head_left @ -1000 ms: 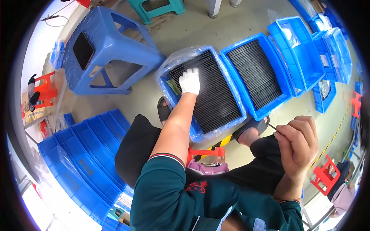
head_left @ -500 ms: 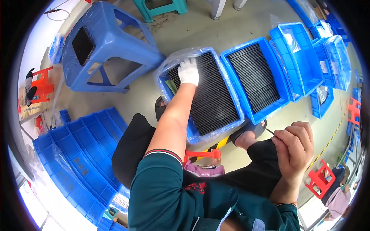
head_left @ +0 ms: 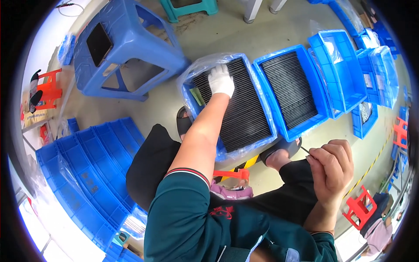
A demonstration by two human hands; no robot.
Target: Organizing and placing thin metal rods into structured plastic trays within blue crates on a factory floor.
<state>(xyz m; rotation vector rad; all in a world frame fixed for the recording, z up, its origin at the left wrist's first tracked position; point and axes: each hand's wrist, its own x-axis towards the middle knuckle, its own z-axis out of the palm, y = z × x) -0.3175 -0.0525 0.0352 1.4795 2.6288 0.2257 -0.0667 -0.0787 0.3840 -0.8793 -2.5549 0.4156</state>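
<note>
The person sits low, a dark green sleeve point(head_left: 192, 218) filling the bottom of the view. The right hand point(head_left: 331, 168) is bare and held just above the right knee, its fingers point(head_left: 317, 158) curled together and pinched on a thin dark pin point(head_left: 304, 149) whose tip sticks out to the left. Between the knees a red clip point(head_left: 231, 174) lies over a pink thing.

Past the knees, a sandalled foot point(head_left: 283, 150) rests on the floor against the near end of a blue tray point(head_left: 188, 97) lined with clear plastic. This tray is packed with rows of thin black strips point(head_left: 244, 115). The left arm reaches straight out over it; the left hand point(head_left: 220, 81) wears a white glove and lies flat on the strips at the tray's far end, fingers together and pointing away, beside a small green card point(head_left: 197, 96).

Just right of this tray sits a second tray point(head_left: 267, 94), also full of black strips. Further right stand more blue trays point(head_left: 345, 74). On the left, a stack of blue crates point(head_left: 87, 174) lies on the floor, with a blue stool point(head_left: 122, 48) beyond it.
</note>
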